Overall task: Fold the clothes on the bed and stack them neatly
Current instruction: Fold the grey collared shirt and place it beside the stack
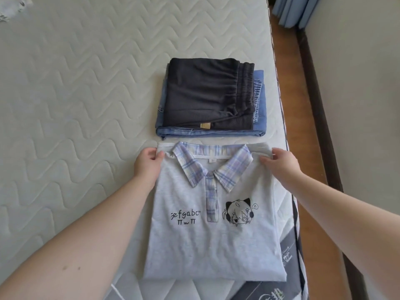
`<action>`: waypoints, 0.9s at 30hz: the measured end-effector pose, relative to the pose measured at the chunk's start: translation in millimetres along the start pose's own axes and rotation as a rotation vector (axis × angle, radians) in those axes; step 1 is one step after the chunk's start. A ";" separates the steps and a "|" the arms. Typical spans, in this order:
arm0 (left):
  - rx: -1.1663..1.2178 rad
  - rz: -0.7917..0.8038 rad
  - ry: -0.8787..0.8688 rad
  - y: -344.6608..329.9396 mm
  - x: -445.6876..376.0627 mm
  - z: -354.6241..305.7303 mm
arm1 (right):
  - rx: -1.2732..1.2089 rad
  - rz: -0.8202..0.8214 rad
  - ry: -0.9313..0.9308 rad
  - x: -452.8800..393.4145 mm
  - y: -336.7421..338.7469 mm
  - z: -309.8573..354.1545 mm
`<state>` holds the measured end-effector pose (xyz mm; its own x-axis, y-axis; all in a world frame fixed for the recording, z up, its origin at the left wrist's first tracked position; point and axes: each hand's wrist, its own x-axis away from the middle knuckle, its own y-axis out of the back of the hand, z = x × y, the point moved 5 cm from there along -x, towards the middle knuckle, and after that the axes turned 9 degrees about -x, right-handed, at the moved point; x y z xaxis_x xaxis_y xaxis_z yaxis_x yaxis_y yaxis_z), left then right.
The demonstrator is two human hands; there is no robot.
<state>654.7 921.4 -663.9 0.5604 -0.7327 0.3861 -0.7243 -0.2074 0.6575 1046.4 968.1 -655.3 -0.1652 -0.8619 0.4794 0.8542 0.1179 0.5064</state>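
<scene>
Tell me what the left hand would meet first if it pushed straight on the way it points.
Probably the folded blue denim under the dark knit garment; the left hand points up-bed, slightly left of that stack.

one shirt [214,215] at 6 o'clock, two folded garments stacked at 12: dark trousers [205,94] on jeans [258,100]; two hands, left [149,162], right [281,162].

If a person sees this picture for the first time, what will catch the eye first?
First, the grey shirt with plaid collar and a cartoon print, lying flat near the bed's right edge. The left hand and right hand each pinch a shoulder of it. Just beyond lies a stack: dark shorts on folded blue denim, on the quilted mattress.
</scene>
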 end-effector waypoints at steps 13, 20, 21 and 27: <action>-0.109 0.644 0.277 22.0 128.6 112.4 | 0.314 0.358 -0.301 134.7 -8.4 -76.6; -0.122 0.600 0.180 29.1 176.9 140.9 | 0.158 0.354 -0.380 199.8 -22.0 -110.4; -0.167 0.559 0.142 31.7 178.6 142.2 | 0.080 0.324 -0.365 204.3 -20.7 -113.2; -0.263 0.292 -0.059 39.3 192.1 142.5 | 0.052 0.110 -0.254 228.8 -15.5 -126.1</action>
<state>676.6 680.1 -656.1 0.3159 -0.7741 0.5486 -0.7179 0.1831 0.6717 1057.5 706.9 -643.8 -0.1973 -0.6919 0.6945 0.8485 0.2343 0.4745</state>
